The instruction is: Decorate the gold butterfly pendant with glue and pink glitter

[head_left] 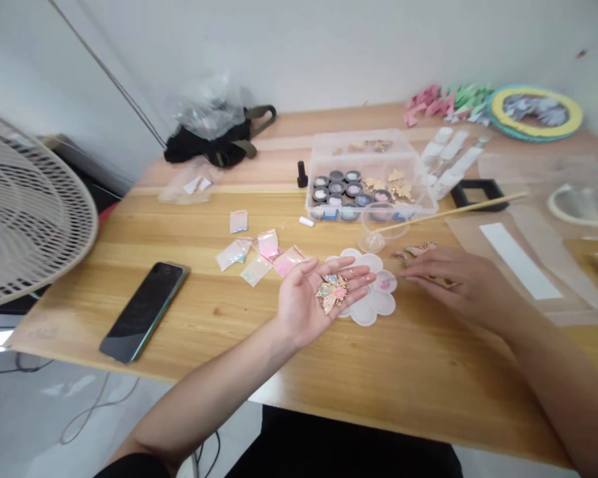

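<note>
My left hand (303,305) is palm up with its fingers stretched out over a white flower-shaped palette (363,312). On its palm rests a gold-edged winged charm (331,293) with pink, green and blue glittery parts. My right hand (458,285) is to the right of the palette, its thumb and fingers drawn together. Just behind those fingers is another winged charm (421,249), and gold bits show beneath them. What the fingertips pinch is hidden. One palette petal holds a pink patch (386,284).
Behind the palette stand a clear cup (383,229) with a wooden stick (448,212) across it and a clear box (373,216) of small pots and gold pieces. Glitter bags (256,259) and a phone (144,312) lie left; a fan (30,212) stands beyond.
</note>
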{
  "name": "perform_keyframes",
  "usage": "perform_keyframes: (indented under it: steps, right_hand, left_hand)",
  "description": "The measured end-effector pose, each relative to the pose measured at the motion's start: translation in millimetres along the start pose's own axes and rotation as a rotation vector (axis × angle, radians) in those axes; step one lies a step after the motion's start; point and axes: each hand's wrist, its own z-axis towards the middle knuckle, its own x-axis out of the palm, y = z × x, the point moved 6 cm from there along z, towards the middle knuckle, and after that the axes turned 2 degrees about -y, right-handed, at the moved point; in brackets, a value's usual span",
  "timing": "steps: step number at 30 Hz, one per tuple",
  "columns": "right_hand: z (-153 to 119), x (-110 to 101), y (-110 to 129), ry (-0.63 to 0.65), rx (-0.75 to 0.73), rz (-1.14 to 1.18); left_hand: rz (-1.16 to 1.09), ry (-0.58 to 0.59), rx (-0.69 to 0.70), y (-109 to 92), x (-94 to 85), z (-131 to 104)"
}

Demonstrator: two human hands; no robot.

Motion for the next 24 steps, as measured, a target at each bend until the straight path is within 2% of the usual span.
perform_keyframes:
  steps: [8, 12, 15, 18, 21, 24]
  right_hand:
    - [5, -3, 6, -0.032, -0.004, 0.097]
    - [6, -8, 7, -0.075, 0.002, 0.084]
    - [7, -19, 6, -0.102, 0.026, 0.081]
    - [11, -39, 10, -0.149, 0.058, 0.089]
    - [17, -59, 22, -0.188, 0.087, 0.071]
    - [27, -68, 42, -0.195, 0.106, 0.038]
  left_hand:
    - [0.024, 0.023, 0.087, -13, 7.3, 4]
    - [0.032, 0.006, 0.087, -15, 22.1, -7]
    - [0.033, 0.008, 0.102, -17, 37.9, -18]
    - [0.015, 0.013, 0.134, -22, 46.6, -22]
    - [-0.005, 0.017, 0.143, -26, 42.2, -18]
    - [-0.024, 0.015, 0.112, -25, 28.8, -10]
